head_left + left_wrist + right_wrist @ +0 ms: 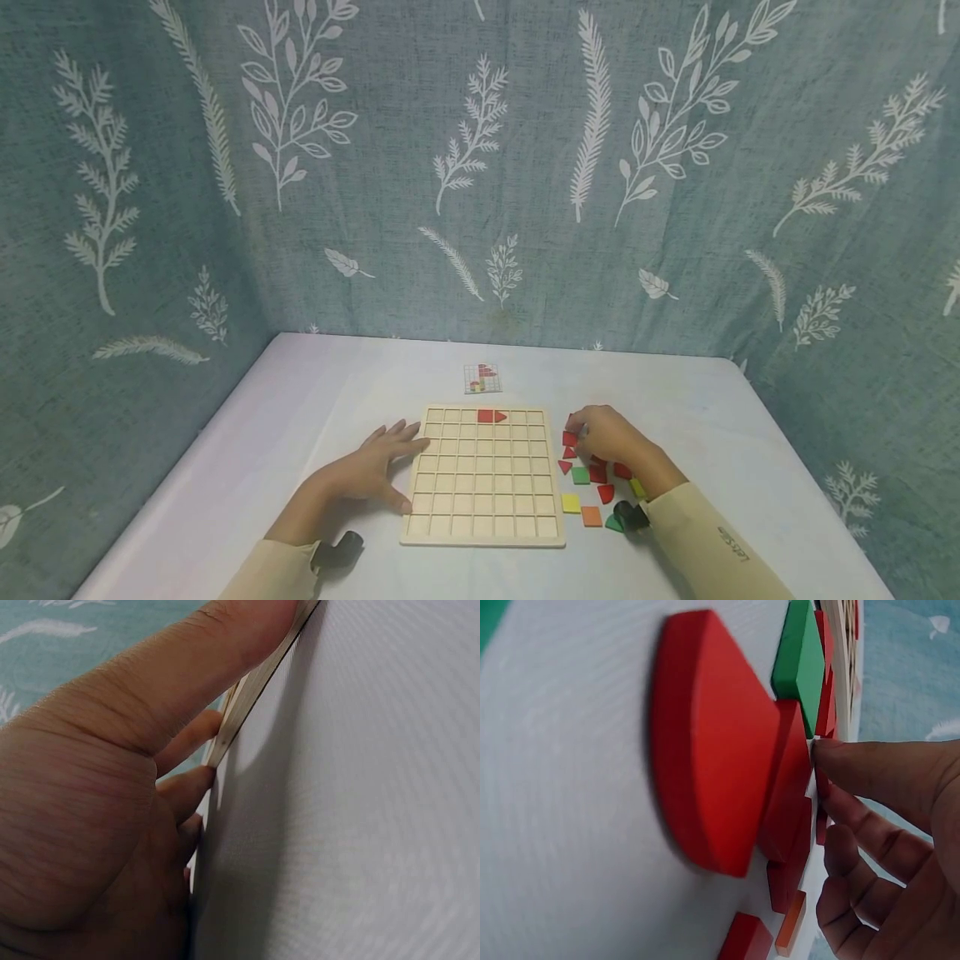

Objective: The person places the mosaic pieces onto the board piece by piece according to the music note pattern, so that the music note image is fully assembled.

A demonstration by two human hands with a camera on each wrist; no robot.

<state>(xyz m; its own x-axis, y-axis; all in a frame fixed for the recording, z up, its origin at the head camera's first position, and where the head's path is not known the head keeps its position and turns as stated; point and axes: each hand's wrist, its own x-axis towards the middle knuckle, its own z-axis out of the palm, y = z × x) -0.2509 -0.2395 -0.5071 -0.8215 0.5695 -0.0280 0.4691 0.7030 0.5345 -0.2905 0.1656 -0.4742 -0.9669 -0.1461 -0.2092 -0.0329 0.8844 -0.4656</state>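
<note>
A pale wooden grid board (483, 482) lies on the table, with a red square (485, 416) and a red triangle (500, 417) side by side in its top row. My left hand (366, 468) rests at the board's left edge, fingers spread and thumb touching the rim; the left wrist view shows thumb and fingertips along the wooden side. To the right of the board, my right hand (613, 435) reaches down among the loose blocks. In the right wrist view its thumb and index finger pinch a small red block (822, 778), mostly hidden by the fingertips.
Loose blocks lie right of the board: a green square (581, 475), a yellow square (571, 503), an orange square (592, 517), a red quarter-round block (606, 494) and several other red pieces. Behind the board lies a small pattern card (482, 378). Patterned cloth (465, 167) hangs around the table.
</note>
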